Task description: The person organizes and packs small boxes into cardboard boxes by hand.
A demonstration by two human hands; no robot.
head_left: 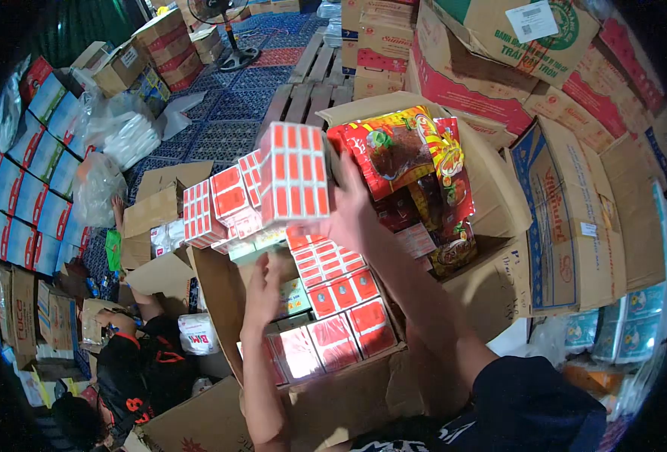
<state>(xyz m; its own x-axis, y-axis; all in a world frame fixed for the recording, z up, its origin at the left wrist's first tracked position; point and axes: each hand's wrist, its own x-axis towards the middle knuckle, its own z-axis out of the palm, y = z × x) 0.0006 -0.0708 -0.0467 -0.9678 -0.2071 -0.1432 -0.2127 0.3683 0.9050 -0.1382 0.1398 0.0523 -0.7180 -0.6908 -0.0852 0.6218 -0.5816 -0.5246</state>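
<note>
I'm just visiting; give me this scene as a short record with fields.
Right hand: holds a red-and-white pack
Left hand: blurred, looks open, over the box
Box: open, red-and-white packs inside
Box beyond right hand: open, shiny packets inside
Other person: lower left of view
Background: fan, pallet, stacked cartons

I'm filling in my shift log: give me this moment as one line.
right hand: gripping red-and-white pack; left hand: open, over open carton; in carton: similar packs; beside it: box of red pouches

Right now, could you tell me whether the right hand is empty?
No, the right hand holds a red-and-white pack above the open carton.
</note>
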